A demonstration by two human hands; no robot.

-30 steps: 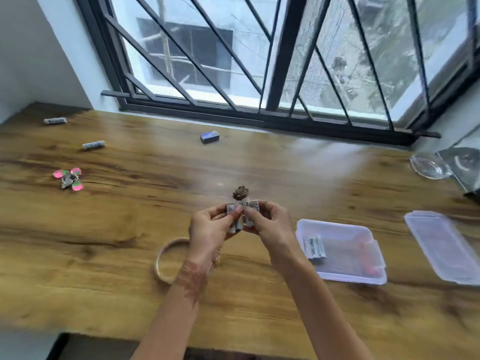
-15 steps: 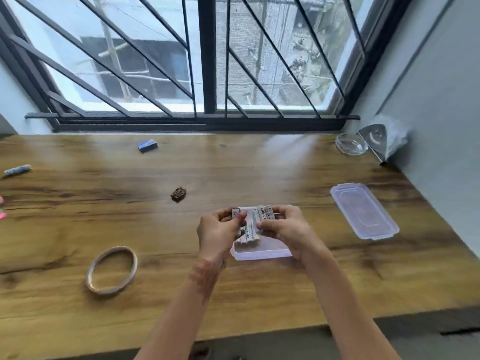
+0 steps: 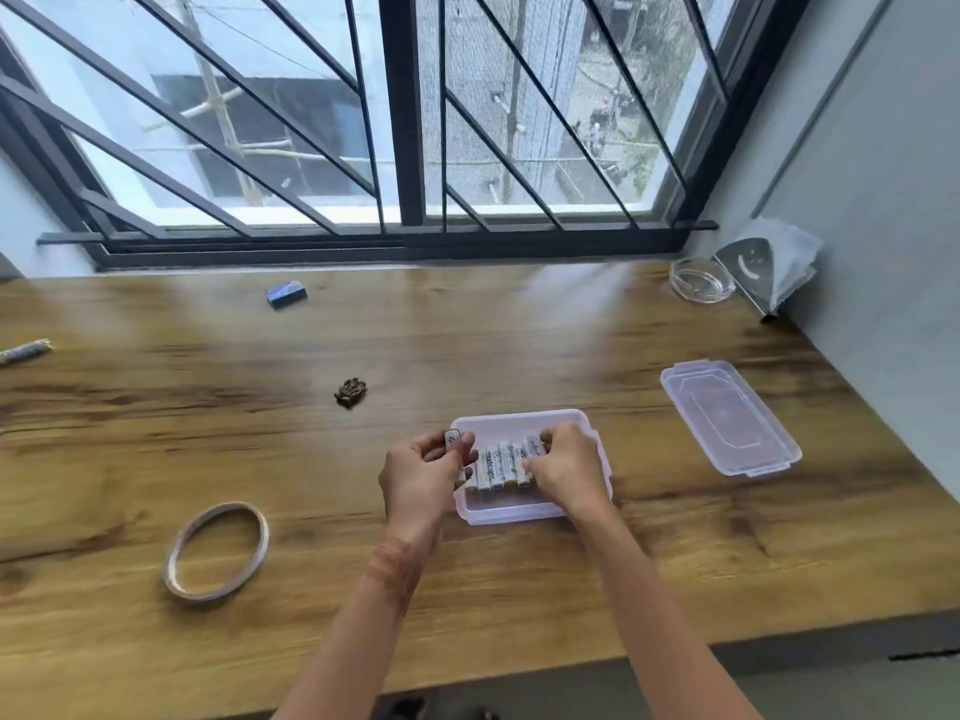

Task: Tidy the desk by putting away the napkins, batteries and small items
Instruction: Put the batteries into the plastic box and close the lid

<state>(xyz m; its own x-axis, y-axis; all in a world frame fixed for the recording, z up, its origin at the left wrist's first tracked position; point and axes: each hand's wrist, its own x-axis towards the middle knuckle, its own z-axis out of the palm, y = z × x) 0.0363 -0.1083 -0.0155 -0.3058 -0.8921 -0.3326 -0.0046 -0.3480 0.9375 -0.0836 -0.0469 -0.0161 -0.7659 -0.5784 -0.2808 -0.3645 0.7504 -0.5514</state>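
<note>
A row of several white batteries (image 3: pixel 503 464) lies in a clear plastic box (image 3: pixel 511 513) at the desk's middle. My left hand (image 3: pixel 422 478) grips the row's left end and pinches one more battery (image 3: pixel 453 440) between thumb and finger. At the right end, my right hand (image 3: pixel 566 470) presses its fingers on the batteries. The box's clear lid (image 3: pixel 729 416) lies apart to the right. Another battery (image 3: pixel 23 350) rests at the far left edge. Napkins sit in a metal holder (image 3: pixel 763 270) in the far right corner.
A small brown object (image 3: pixel 351 392) lies behind the box to the left. A blue eraser-like block (image 3: pixel 286 294) sits near the window. A pale ring (image 3: pixel 216 550) lies front left. A glass dish (image 3: pixel 700 280) stands beside the napkin holder. The grey wall bounds the desk's right side.
Both hands moved right and lowered the bundle of batteries into the clear box. The view swung right, so the pink spinner on the left is out of sight.
</note>
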